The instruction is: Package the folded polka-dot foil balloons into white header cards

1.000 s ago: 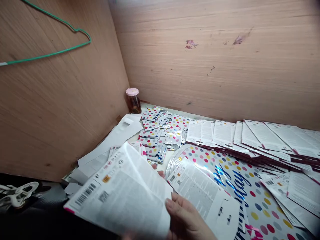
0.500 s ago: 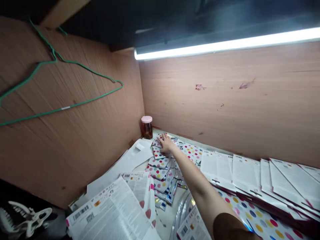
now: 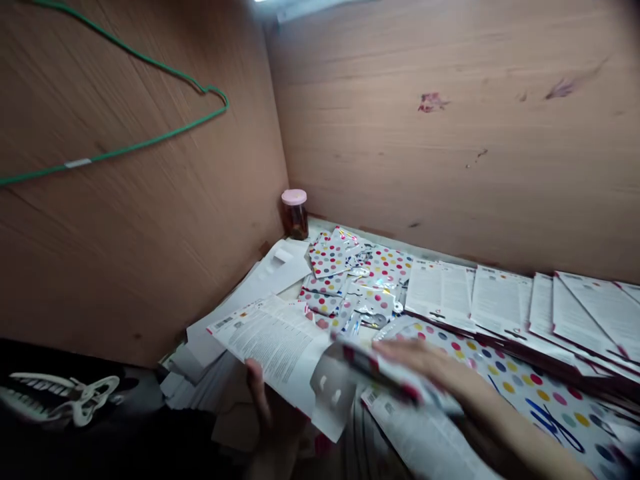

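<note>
Motion blurs the right hand (image 3: 425, 363) and the blurred packet (image 3: 383, 370) in its fingers, so its print is hard to read; how tightly they grip, I cannot tell. The left hand (image 3: 265, 400) is in shadow, thumb at the near edge of a printed envelope (image 3: 277, 343), which it holds with its flap open; its other fingers are hidden. The large dotted sheet (image 3: 505, 367) is cut off at the lower right, its blue lettering only partly visible.

The bench (image 3: 291, 292) meets two wooden walls. A pink-lidded jar (image 3: 295, 215) stands at their far corner, dotted packets (image 3: 327, 259) beside it. White papers (image 3: 270, 270) lie along the left edge, and overlapping printed sleeves (image 3: 500, 297) run along the back edge towards the right. A green hanger (image 3: 160, 137) shows against the left wall, above a white claw clip (image 3: 87, 400) at the lower left.

Half a second ago the right hand was on the dotted packets by the jar; now it is back near the left hand. The lamp tube has mostly left the view.
</note>
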{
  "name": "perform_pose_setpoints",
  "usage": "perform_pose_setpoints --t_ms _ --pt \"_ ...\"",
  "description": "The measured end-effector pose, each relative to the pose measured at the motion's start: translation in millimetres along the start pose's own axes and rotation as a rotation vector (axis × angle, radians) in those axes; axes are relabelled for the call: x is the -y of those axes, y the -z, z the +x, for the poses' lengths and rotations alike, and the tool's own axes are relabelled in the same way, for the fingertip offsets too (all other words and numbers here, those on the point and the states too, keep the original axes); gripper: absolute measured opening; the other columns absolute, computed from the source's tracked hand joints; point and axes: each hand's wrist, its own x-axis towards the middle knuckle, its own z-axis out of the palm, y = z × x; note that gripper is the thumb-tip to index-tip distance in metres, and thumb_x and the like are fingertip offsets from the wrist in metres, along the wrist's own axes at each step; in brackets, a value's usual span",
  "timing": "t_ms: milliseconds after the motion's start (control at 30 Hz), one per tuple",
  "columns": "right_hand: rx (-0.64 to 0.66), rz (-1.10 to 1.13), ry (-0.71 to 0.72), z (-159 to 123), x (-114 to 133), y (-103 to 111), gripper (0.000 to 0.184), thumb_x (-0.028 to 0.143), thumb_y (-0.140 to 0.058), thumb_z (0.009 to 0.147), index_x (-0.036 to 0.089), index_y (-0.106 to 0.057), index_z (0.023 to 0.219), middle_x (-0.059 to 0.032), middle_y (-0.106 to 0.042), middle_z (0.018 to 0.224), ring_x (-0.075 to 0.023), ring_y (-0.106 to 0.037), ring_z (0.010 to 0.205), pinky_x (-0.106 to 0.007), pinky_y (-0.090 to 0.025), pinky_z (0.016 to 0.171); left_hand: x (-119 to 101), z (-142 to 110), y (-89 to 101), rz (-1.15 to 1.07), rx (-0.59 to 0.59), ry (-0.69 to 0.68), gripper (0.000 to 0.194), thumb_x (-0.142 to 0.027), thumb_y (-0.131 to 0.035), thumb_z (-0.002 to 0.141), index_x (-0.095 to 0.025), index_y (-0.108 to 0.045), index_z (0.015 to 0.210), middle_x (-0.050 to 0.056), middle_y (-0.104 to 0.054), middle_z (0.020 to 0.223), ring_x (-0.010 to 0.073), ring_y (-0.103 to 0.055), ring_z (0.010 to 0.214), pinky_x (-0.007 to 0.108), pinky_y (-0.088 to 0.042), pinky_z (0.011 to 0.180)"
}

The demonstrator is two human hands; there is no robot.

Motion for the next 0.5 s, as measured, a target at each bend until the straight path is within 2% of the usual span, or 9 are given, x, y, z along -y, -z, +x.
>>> perform_pose_setpoints --t_ms 67,167,300,400,433,500 --pt "0.051 0.005 0.001 -37.8 29.5 -5.2 0.06 0.026 -0.051 0.092 0.041 -0.035 0.147 0.0007 -0.056 0.14 -0.0273 -0.056 0.125 -0.039 -0.05 0.101 16.1 -0.4 2.8 -0.009 0.015 -0.015 0.093 -0.083 -0.057 0.066 -0.032 -0.044 0.143 0.008 -0.051 0.144 0.0382 -0.038 0.137 0.053 -0.036 0.11" --pt "-0.019 -0.143 -0.099 -66.9 51.6 -22.7 0.073 0.028 -0.056 0.088 0.034 -0.023 0.153 -0.003 -0.05 0.144 -0.0332 -0.055 0.125 -0.046 -0.051 0.098 41.7 3.0 2.3 0.024 0.05 0.019 0.1 -0.085 -0.056 0.064 -0.031 -0.04 0.146 0.007 -0.051 0.145 0.0373 -0.035 0.14 0.049 -0.035 0.112" --pt "-0.186 -0.321 -0.201 -93.4 54.6 -38.7 0.066 0.018 -0.044 0.092 0.029 -0.024 0.154 -0.0045 -0.05 0.144 -0.0291 -0.057 0.124 -0.04 -0.053 0.096 65.8 3.6 -2.2 0.064 0.001 0.026 0.104 -0.086 -0.057 0.06 -0.031 -0.041 0.146 0.008 -0.054 0.142 0.0388 -0.039 0.137 0.05 -0.042 0.108" --pt "-0.375 -0.448 -0.289 -111.4 57.1 -42.3 0.065 0.013 -0.04 0.092 0.023 -0.025 0.154 -0.0066 -0.047 0.147 -0.0276 -0.05 0.131 -0.041 -0.045 0.106 74.6 0.3 -10.7 0.06 -0.072 -0.02 0.1 -0.082 -0.062 0.063 -0.03 -0.042 0.146 0.008 -0.058 0.138 0.0386 -0.042 0.136 0.053 -0.042 0.107" --pt "-0.401 -0.52 -0.312 -115.3 58.8 -43.8 0.065 0.012 -0.039 0.091 0.022 -0.026 0.154 -0.0071 -0.046 0.148 -0.0287 -0.046 0.134 -0.044 -0.042 0.108 76.9 -1.2 -14.2 0.062 -0.081 -0.036 0.098 -0.08 -0.063 0.064 -0.029 -0.043 0.145 0.009 -0.059 0.137 0.0382 -0.042 0.136 0.053 -0.042 0.108" --pt "-0.362 -0.667 -0.306 -119.4 62.9 -49.5 0.062 0.012 -0.038 0.092 0.022 -0.029 0.153 -0.0082 -0.046 0.148 -0.0316 -0.041 0.137 -0.048 -0.04 0.108 82.1 -4.3 -20.7 0.077 -0.077 -0.057 0.094 -0.078 -0.064 0.066 -0.027 -0.047 0.143 0.009 -0.059 0.136 0.0375 -0.042 0.136 0.051 -0.042 0.109"
